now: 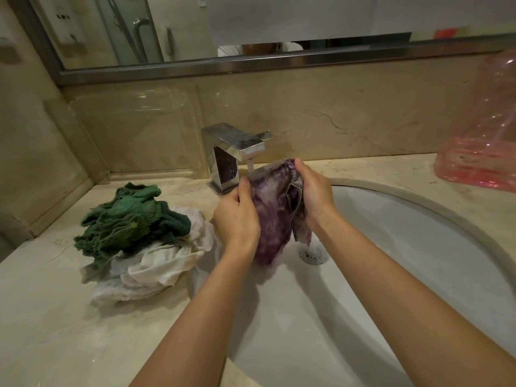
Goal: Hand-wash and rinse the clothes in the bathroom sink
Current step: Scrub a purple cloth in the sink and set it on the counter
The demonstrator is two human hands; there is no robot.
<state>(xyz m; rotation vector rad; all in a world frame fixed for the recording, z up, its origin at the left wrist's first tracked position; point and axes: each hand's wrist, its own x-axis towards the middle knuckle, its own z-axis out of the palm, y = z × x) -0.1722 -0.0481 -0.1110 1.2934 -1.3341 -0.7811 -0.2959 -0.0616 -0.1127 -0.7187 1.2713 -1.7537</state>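
Left hand (237, 216) and right hand (314, 191) are both gripping the purple cloth (272, 213) — hanging lengthwise between them, top edge beneath the running faucet (237, 148) — over the sink (418, 233).

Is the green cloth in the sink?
No, the green cloth lies on a white cloth on the counter, left of the sink.

The fingers of the left hand (237, 216) lie hidden behind the purple cloth (272, 216), as do those of the right hand (317, 192); the sink (418, 233) runs off the edge right of that hand; the pink bag (480, 152) beyond it is cropped too.
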